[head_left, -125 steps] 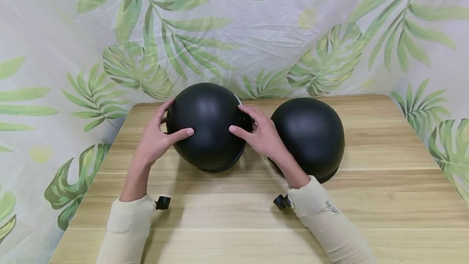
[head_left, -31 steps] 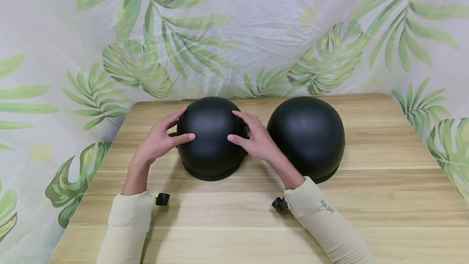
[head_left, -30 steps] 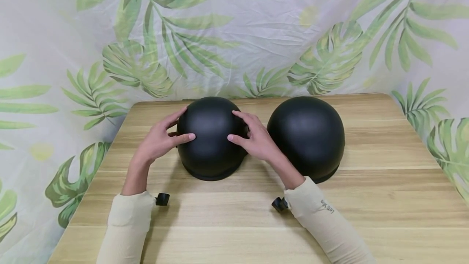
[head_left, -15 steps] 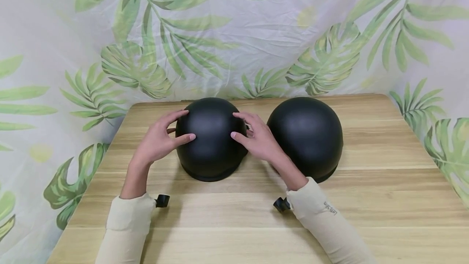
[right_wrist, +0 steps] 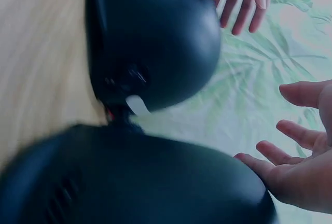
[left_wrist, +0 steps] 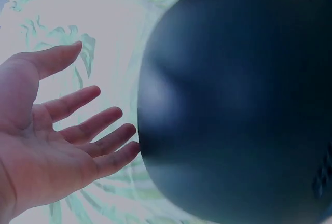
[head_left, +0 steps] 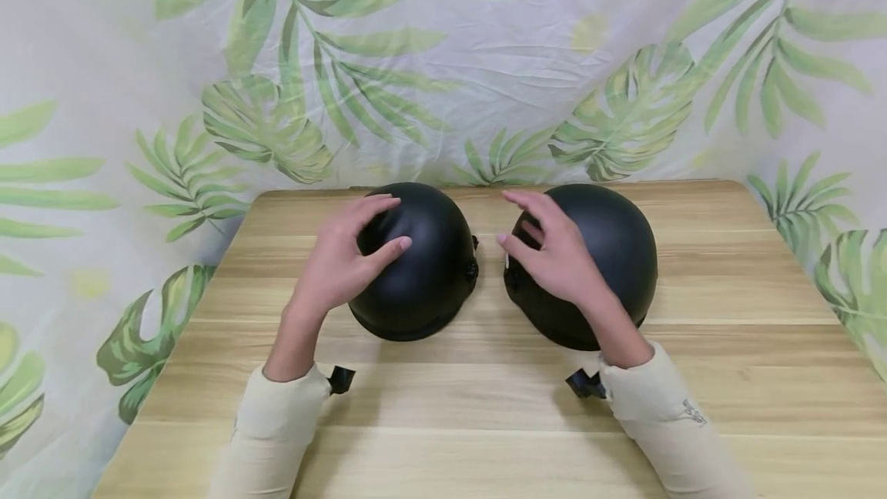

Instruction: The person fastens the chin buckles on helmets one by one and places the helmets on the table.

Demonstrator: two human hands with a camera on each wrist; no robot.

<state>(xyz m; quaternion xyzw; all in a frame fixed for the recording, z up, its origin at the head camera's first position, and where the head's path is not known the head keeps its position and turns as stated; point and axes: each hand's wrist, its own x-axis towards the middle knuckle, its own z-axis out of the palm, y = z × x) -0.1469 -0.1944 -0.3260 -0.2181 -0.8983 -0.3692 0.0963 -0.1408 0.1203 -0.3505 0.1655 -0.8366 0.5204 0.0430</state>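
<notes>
Two matte black helmets sit dome-up side by side on a wooden table, the left helmet point(head_left: 430, 268) with a dark fitting on its right side. My left hand point(head_left: 339, 256) is over that helmet's left part, fingers loosely spread. In the left wrist view, the left hand point(left_wrist: 62, 130) has its fingertips right at the dome's edge, gripping nothing. My right hand point(head_left: 557, 256) overlaps the right helmet point(head_left: 617, 252) in the head view. From the right wrist, the right hand point(right_wrist: 301, 156) shows relaxed, parted fingers just above the right helmet point(right_wrist: 155, 182).
The wooden table point(head_left: 450, 453) runs back to a leaf-print cloth point(head_left: 513, 52) hanging behind it. A narrow gap separates the helmets in the head view. Small black wrist mounts point(head_left: 341, 380) stick out from the cream sleeves point(head_left: 277, 422).
Both hands held the left helmet earlier, and it was lowered onto the table. Now the right hand has left it and moved right, before the right helmet; the left hand has shifted right.
</notes>
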